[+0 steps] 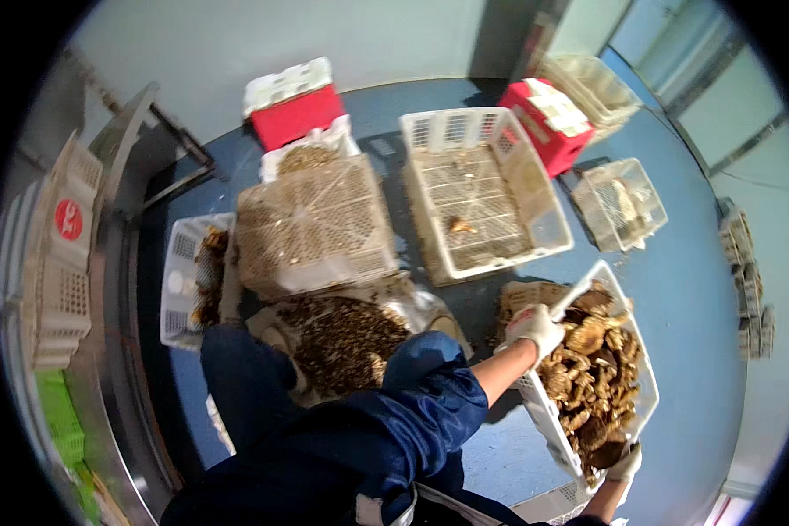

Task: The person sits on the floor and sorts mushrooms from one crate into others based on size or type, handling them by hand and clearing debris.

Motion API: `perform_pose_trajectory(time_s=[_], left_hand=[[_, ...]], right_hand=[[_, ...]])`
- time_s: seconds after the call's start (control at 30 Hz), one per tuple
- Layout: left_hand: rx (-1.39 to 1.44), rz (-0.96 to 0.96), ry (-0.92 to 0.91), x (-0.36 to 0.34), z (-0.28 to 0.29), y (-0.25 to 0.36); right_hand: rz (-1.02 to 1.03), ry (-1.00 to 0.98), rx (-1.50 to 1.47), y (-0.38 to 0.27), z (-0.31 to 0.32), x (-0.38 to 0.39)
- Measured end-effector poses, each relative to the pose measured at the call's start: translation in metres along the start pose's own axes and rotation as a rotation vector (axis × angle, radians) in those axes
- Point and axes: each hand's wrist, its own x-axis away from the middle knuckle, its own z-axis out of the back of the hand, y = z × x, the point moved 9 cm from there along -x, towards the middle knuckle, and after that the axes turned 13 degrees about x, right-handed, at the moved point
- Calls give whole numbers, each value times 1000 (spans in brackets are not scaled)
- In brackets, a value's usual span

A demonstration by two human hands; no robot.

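Observation:
My left hand, in a white glove, is closed around the upper left rim of a white plastic crate at the right. Brown mushrooms with wide caps and pale stems fill it. At the crate's near end my right hand, also white-gloved, grips the rim; its fingers are partly hidden. The crate is tilted in view. Between my legs a heap of small brown pieces lies on a pale sheet. Beyond the heap an upside-down, stained crate has its perforated bottom up.
A large open crate holds a few scraps. Two red boxes with white lids stand near the wall. A smaller crate sits farther right. To my left are a white crate with brown pieces and a metal table.

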Motion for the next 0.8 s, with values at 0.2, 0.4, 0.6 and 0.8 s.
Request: perform_pose_trajectory(time_s=[0.2, 0.4, 0.6, 0.8], left_hand=[[307, -138, -131, 51, 89, 14], [718, -271, 60, 100, 245, -18], [858, -416, 460, 164, 447, -72], [887, -220, 807, 201, 600, -208]], right_hand=[[123, 237, -119, -2, -63, 90], [515, 175, 271, -139, -221, 138], [595, -396, 37, -175, -444, 104], [607, -558, 61, -117, -663, 105]])
